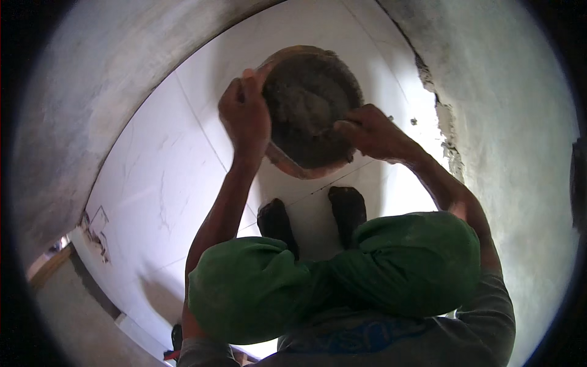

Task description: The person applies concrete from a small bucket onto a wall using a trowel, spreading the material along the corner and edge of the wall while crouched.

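A round, shallow orange-brown basin (pixel 304 172) rests on the floor in front of my feet. Grey wet mortar (pixel 306 98) fills much of it, heaped unevenly toward the middle. My left hand (pixel 246 116) is closed on the basin's left rim, with the thumb side uppermost. Over the right side of the mortar, my right hand (pixel 371 130) is closed in a grip. What it holds, if anything, is hidden by the fingers and the dark mortar.
White marbled floor tiles (pixel 165 159) lie all around. Plastered walls curve up at left (pixel 104 79) and right (pixel 520 122); crumbs of debris (pixel 451 137) line the right wall's foot. My dark-covered feet (pixel 347 211) stand close behind the basin, below my green-clad knees (pixel 416 263).
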Tool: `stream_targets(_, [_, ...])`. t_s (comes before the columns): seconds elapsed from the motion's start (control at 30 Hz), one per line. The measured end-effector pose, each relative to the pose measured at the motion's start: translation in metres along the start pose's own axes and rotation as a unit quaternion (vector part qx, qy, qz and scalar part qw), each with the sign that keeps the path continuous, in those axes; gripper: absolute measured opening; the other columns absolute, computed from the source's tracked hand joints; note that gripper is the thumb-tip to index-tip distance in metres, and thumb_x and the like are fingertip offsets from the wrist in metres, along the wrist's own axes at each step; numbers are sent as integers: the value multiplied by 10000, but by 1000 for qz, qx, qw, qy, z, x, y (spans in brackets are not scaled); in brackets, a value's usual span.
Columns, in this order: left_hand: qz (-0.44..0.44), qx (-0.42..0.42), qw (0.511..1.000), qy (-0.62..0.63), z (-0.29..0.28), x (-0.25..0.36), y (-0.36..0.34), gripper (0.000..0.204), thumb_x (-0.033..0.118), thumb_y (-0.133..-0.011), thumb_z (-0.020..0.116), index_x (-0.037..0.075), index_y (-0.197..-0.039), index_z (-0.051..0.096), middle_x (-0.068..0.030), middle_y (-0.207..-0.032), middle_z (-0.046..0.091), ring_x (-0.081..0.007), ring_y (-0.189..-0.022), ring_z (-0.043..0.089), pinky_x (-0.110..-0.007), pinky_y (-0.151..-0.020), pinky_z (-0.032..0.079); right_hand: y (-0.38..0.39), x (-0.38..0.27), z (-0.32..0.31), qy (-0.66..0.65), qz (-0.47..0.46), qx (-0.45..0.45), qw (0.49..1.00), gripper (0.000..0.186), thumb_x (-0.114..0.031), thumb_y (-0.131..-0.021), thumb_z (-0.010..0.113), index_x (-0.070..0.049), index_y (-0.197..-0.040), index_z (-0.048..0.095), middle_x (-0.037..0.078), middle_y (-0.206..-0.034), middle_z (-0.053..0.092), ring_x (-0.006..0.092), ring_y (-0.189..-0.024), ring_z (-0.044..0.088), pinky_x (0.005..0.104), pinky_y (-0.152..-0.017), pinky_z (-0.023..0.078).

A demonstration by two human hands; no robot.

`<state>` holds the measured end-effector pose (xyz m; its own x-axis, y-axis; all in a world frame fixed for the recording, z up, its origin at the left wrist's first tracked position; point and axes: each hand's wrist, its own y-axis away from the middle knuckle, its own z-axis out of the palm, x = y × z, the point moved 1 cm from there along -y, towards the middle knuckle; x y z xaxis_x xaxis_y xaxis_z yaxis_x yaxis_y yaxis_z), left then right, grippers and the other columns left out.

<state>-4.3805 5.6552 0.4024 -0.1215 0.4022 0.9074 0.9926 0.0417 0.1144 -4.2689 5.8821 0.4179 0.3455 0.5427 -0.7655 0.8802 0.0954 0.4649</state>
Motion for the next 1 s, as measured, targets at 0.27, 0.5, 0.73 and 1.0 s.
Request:
stream_targets(0.27, [-121,-44,984,126,-66,-86,-39,496,400,-1175,450,-17,-1237,710,-152,-1095,745,-225,-1018,715,-410,-947,580,-1,20,-20,-175,54,-15,983,412,-355,-1100,643,1,-903,704,42,-660,620,125,-550,620,307,-511,520])
stream_targets(0.5, [-137,-71,975,160,-36,-84,-35,526,439,-1179,422,-4,-1200,706,-125,-1078,722,-225,-991,686,-428,-933,557,26,161,-138,-425,166,40,889,351,-351,-1098,596,-27,-1038,717,38,-738,649,141,-564,627,300,-476,531])
stream_targets(0.73, [60,-82,993,-53,-65,-130,-48,524,426,-1185,415,-14,-1220,695,-116,-1105,723,-224,-1018,686,-426,-949,560,9,190,-106,-350,244,246,870,296,-333,-1044,650,-49,-968,680,48,-708,626,135,-514,584,292,-464,484])
stream_targets(1.0, [-32,-84,992,-88,-45,-96,-38,543,339,-1213,278,7,-1277,704,-158,-1187,752,-266,-1031,737,-424,-943,606,-35,195,-80,166,285,382,863,324,-211,-910,632,44,-1088,719,269,-1020,769,388,-1020,774,512,-893,616])
